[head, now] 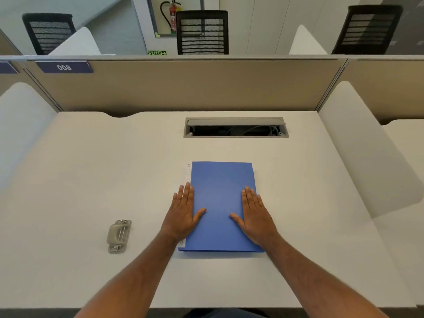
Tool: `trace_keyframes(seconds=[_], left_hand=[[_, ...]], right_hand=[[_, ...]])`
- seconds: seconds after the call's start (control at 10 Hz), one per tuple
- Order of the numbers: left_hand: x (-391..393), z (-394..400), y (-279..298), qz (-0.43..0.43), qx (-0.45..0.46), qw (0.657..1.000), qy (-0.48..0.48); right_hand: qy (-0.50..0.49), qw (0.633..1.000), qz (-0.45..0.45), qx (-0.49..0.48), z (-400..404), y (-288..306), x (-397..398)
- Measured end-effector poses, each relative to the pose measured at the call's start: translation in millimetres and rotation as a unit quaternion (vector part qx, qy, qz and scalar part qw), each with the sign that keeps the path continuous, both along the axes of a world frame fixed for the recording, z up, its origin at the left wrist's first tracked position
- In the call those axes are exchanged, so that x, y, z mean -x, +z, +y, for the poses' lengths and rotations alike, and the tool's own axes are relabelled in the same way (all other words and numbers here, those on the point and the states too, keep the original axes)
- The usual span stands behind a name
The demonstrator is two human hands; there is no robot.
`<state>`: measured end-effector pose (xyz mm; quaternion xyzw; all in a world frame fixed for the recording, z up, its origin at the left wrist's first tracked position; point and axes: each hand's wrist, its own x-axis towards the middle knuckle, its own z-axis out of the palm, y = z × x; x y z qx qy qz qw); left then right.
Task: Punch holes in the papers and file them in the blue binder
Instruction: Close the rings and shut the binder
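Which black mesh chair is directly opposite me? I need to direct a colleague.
The middle black mesh chair, beside the red fire extinguisher; the others sit far left and right.

White desk (91, 168), beige partition (183, 88), three mesh chairs (202, 33) beyond.

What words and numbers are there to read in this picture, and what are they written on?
"008": white digits on the blue tag on the desk partition.
"EXIT": green sign low on the far wall, with an arrow.
Label on the fire extinguisher: too small to read.
Print on the white spine strip along the blue binder: too small to read.
Second blue tag at the left edge: cut off, nothing readable.
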<state>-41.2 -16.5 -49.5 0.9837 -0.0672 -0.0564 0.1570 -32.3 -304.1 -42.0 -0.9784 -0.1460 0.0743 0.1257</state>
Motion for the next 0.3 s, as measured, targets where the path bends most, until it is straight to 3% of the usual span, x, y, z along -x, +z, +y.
trace_keyframes(seconds=[0.3], left_hand=[[-32.9,8.6,39.9,-0.032,-0.002,0.999,-0.002]], right_hand=[[0.029,0.998,-0.059,0.021,-8.3,23.0,-37.2]])
